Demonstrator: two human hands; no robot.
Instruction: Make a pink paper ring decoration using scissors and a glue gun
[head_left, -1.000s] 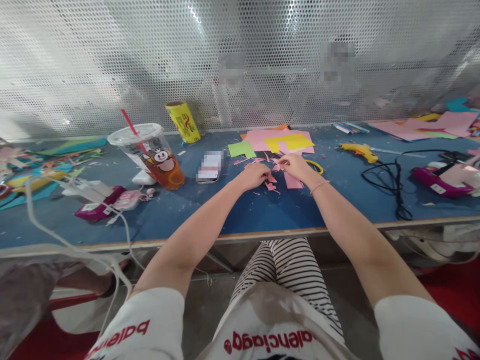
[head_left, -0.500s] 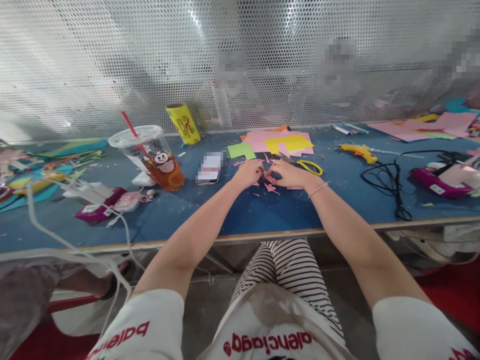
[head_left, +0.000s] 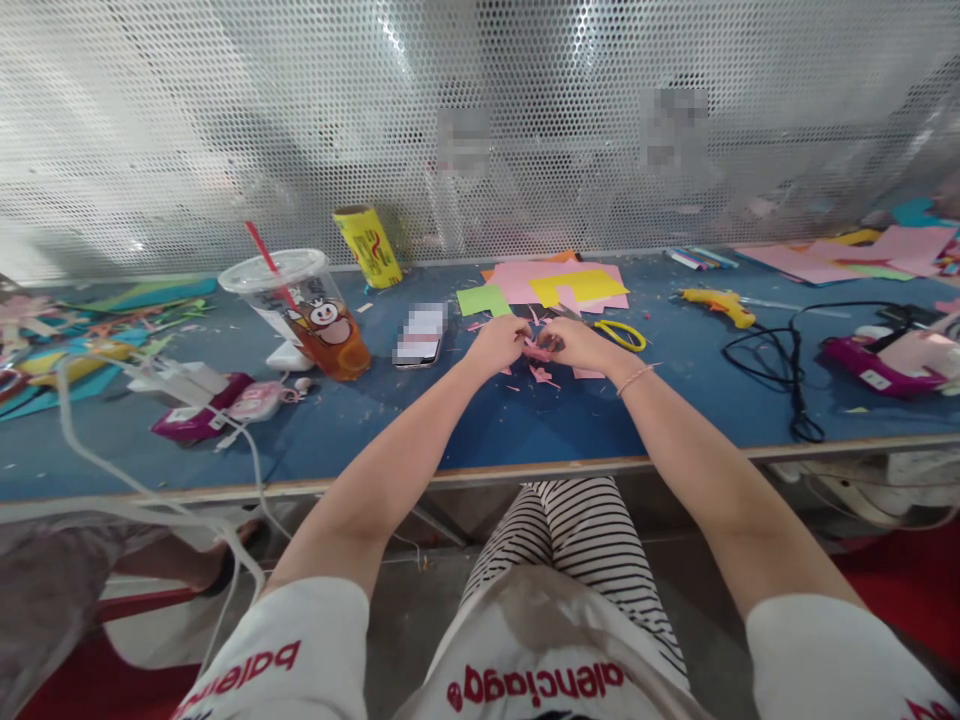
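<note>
Between my two hands is a small piece of pink paper [head_left: 537, 350], held just above the blue table. My left hand [head_left: 498, 342] pinches its left side with curled fingers. From the right, my right hand [head_left: 571, 343] closes on the same paper, thumb and fingers together. Pink paper scraps [head_left: 543, 376] lie on the table below the hands. Yellow-handled scissors [head_left: 624, 336] rest beside my right hand, their blades partly hidden behind it. Behind the hands lie a green paper square [head_left: 484, 300], pink sheets [head_left: 517, 282] and a yellow sheet [head_left: 592, 287].
A phone [head_left: 421, 335], a cup of iced tea [head_left: 330, 325] and a tilted yellow roll [head_left: 369, 248] stand left on the table [head_left: 390, 430]. Rightward are a yellow glue gun [head_left: 721, 307], its black cord and a purple power strip [head_left: 885, 366]. A perforated metal panel [head_left: 525, 130] rises behind.
My fingers have gathered the pink paper up from the scraps, and it now shows between both hands. My right fingers have closed in somewhat. Everything else stays put.
</note>
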